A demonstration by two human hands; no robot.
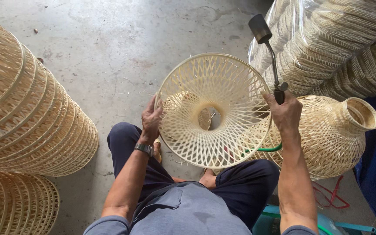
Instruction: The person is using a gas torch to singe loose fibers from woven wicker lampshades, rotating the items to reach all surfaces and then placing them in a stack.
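While seen from the head camera, the scene breaks down so:
Left hand: the left hand [151, 120] is curled over the left rim of a woven bamboo lampshade [214, 111], fingers closed on the edge, a wristwatch [144, 149] on the wrist
Right hand: the right hand [285, 114] is wrapped tight around the grip of a gas torch [267, 52], whose bent metal neck rises to a dark nozzle above the shade's upper right rim
Lampshade: round, open lattice weave, pale, tilted with its wide mouth toward the camera and a narrow hole at its centre; it is held over the person's knees, between the two hands
Hose: a green hose [270, 149] runs from below the right hand behind the shade
Right side: a vase-shaped bamboo shade [331, 130] lies on its side just behind the right forearm, neck pointing right; plastic-wrapped stacked shades [336, 39] lie beyond it
Left side: a tall nested stack of bamboo shades [27, 109] lies on the concrete floor [109, 56], with a second stack [14, 202] below it
Seat: a teal stool [327, 222] shows at the lower right, red cord [331, 196] lying beside it
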